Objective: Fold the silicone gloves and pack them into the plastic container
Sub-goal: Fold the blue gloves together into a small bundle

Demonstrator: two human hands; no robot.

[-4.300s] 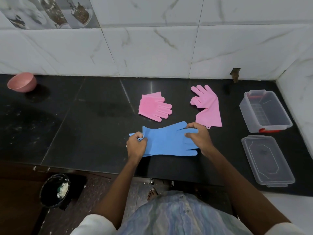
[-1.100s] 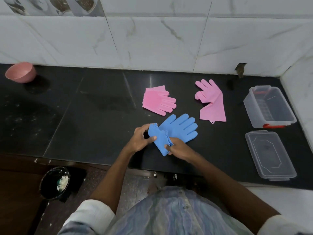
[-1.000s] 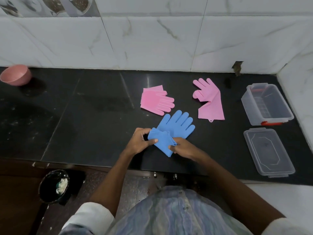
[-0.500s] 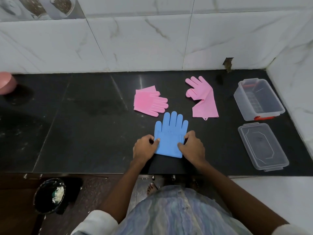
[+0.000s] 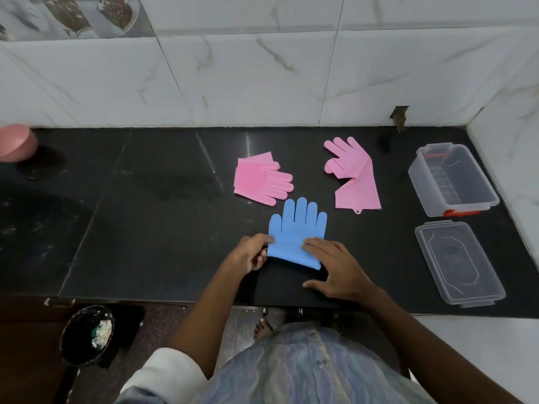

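Blue glove (image 5: pixel 296 237) now lies folded, cuff doubled under; my left hand (image 5: pixel 250 253) pinches its left edge, my right hand (image 5: pixel 335 268) presses flat, open. Container (image 5: pixel 452 182) next.

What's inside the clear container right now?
The plastic container looks empty: only its ribbed base shows through. No gloves inside; the lid lies separately on the counter.
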